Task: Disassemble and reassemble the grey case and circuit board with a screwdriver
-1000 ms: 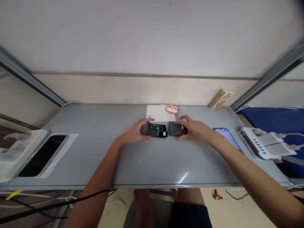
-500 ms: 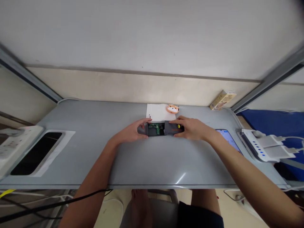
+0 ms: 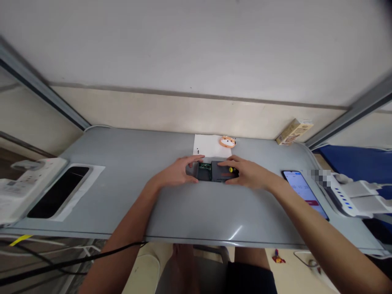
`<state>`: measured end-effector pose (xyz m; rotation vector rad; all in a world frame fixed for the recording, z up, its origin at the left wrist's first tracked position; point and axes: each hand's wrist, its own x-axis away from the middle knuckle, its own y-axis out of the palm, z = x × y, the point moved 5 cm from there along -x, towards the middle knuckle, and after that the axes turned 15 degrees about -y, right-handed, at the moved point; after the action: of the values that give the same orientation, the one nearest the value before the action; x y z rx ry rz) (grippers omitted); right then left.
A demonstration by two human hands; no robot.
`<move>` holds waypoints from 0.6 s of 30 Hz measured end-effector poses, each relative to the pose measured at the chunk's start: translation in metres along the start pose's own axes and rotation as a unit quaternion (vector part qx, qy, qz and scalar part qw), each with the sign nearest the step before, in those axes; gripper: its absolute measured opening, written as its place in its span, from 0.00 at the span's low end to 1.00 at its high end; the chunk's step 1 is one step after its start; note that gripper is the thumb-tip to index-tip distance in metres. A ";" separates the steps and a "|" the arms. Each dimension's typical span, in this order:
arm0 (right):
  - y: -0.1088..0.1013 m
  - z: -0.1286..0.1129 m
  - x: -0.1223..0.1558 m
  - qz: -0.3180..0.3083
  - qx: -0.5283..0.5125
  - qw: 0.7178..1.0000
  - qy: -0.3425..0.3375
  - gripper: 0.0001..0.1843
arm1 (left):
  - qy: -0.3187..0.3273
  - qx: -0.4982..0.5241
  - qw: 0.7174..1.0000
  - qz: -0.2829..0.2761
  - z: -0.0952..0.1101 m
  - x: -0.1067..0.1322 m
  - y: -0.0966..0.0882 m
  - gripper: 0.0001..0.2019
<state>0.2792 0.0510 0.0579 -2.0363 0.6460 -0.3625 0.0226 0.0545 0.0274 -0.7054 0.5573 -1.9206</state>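
A dark grey electronic device with an open case lies on the table in front of me, a strip of green circuit board showing at its far side. My left hand grips the case's left end, thumb at the near edge and fingers at the far edge. Over the right part sits a dark grey cover with reddish marking and small slots along its near side. My right hand is closed around that cover's right end. A small yellow-tipped object shows by the right palm; its kind is unclear.
Behind the device lies white paper with several tiny dark pieces and an orange animal-faced item. Phones lie left and right. Power strips flank both sides, with a small box at the back right.
The cover and the case have come closer together, so less of the circuit board shows. The view has shifted slightly, bringing more of the right phone into sight.
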 end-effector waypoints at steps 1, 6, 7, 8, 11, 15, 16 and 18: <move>0.003 -0.001 -0.001 0.001 0.006 1.000 -0.002 0.34 | -0.007 0.000 1.000 0.003 0.001 -0.001 0.001 0.43; 0.012 -0.007 -0.006 0.011 0.022 1.000 -0.006 0.33 | -0.017 0.013 1.000 0.014 0.009 -0.003 0.010 0.44; 0.013 -0.009 -0.007 0.015 0.025 1.000 -0.007 0.33 | -0.015 0.014 1.000 0.019 0.010 -0.003 0.011 0.44; 0.014 -0.012 -0.009 0.018 0.031 0.999 -0.008 0.32 | -0.015 0.014 1.000 0.023 0.011 -0.004 0.012 0.45; 0.017 -0.018 -0.015 0.020 0.062 0.998 -0.017 0.33 | -0.007 0.019 0.999 0.026 0.007 -0.005 0.015 0.46; 0.016 -0.024 -0.021 0.026 0.069 0.997 -0.030 0.31 | 0.015 0.015 0.999 0.033 0.002 -0.006 0.017 0.49; 0.013 -0.026 -0.022 0.039 0.051 0.997 -0.039 0.29 | 0.018 0.008 0.999 0.040 0.002 -0.005 0.017 0.49; 0.000 -0.030 -0.024 0.118 0.005 0.991 -0.064 0.24 | 0.022 -0.014 0.998 0.052 0.006 -0.003 0.017 0.47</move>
<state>0.2445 0.0441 0.0730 -1.9299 0.7944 -0.0955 0.0387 0.0494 0.0202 -0.6400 0.6366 -1.8376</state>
